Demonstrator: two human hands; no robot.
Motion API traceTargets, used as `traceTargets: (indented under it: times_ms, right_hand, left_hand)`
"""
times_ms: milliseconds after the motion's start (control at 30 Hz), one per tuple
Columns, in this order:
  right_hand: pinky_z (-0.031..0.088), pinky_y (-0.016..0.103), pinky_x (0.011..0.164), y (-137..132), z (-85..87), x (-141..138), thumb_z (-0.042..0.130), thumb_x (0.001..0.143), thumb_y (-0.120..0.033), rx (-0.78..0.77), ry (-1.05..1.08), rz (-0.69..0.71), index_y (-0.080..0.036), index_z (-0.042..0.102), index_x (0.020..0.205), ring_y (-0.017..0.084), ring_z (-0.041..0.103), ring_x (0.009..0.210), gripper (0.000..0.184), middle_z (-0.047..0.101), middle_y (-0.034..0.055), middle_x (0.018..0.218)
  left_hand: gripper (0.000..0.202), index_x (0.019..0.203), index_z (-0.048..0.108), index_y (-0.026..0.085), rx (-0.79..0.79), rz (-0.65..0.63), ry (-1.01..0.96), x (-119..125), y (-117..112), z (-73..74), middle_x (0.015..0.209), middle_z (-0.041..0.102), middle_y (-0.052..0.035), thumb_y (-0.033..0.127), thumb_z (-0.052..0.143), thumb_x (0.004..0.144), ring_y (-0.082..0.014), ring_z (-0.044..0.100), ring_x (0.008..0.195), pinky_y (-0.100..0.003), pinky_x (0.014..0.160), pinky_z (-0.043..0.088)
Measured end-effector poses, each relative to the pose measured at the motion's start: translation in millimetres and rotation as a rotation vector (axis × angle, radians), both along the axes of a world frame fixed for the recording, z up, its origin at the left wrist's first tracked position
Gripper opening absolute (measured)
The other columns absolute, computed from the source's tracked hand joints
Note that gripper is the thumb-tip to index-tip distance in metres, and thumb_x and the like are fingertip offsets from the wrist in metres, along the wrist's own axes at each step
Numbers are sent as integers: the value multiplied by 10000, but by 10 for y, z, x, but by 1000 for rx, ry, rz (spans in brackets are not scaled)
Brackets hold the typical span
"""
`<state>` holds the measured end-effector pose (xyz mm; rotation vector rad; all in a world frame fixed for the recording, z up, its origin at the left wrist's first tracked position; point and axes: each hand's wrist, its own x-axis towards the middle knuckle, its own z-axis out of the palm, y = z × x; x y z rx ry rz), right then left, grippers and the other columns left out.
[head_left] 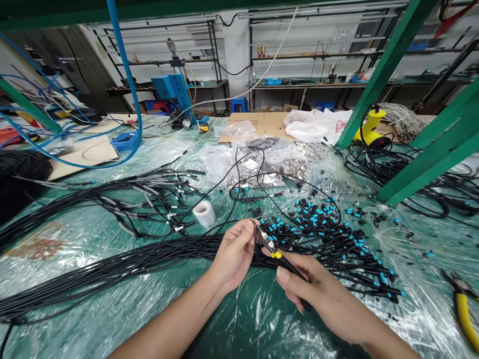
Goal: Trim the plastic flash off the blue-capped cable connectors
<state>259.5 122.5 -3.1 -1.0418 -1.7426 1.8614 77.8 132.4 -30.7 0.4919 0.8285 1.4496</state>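
My left hand [235,254] is closed, pinching a thin black cable [255,240] between thumb and fingers near the middle of the view. In my right hand [318,286] is a pair of pliers [287,263] with black and yellow handles, fingers wrapped round them. The pliers' jaws meet the cable at my left fingertips; the exact point of contact is too small to make out. Beneath both hands runs a long bundle of black cables [149,260]. Behind the pliers lies a heap of black cable ends with light-blue pieces [314,215].
A white tape roll [204,214] stands left of my hands. Bags of small metal parts [262,172] lie behind. Yellow-handled cutters [464,309] rest at the right edge. Green posts [385,75] rise on the right, and a blue hose [127,65] hangs on the left.
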Motion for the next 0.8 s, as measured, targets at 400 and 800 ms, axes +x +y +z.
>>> traceTargets:
  times_ms: [400,800]
  right_hand:
    - [504,368,770,29,-56,-19,484,902,-539,602,-503,-187,-391,450,1392,205,583,866,513,605,40,1027]
    - [529,391,822,39,-163,21,437,926,-552,848,-642,-199,-440,302,1450,202,578,972,553,570,32,1088]
  left_hand:
    - [233,824,735,165,61,84,23,74,-4,-24,702,615,14,389,738,757,-54,519,659,-180,691,428]
    - [211,923,729,208,145,82,142,73,-37,-84,625,561,28,380,690,806,-57,498,653,-185,710,397]
